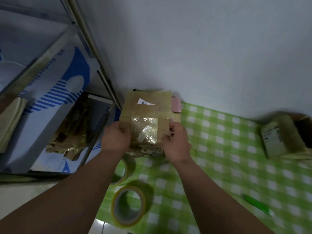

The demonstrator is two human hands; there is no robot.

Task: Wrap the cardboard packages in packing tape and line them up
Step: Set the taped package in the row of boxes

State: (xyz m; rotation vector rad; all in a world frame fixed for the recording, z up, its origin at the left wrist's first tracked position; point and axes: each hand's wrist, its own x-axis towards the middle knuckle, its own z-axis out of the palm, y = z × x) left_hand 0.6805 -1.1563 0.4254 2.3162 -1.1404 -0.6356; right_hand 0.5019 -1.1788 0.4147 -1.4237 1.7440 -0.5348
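A brown cardboard package [146, 107], shiny with clear tape and bearing a torn white label, lies on top of a stack by the wall. My left hand [115, 136] grips its near left edge, thumb on top. My right hand [176, 141] grips its near right edge. Two rolls of yellowish packing tape lie on the green checked cloth [228, 157]: one flat [128, 206] near me, one on edge [125, 169] under my left forearm. Another taped package [280, 137] lies at the far right, blurred.
A pink item [176, 105] shows behind the stack. A green cutter [257, 205] lies on the cloth at the right. To the left stands a metal shelf frame [94, 53] with blue and white cartons [55, 102], one holding crumpled tape and cardboard scraps [70, 135].
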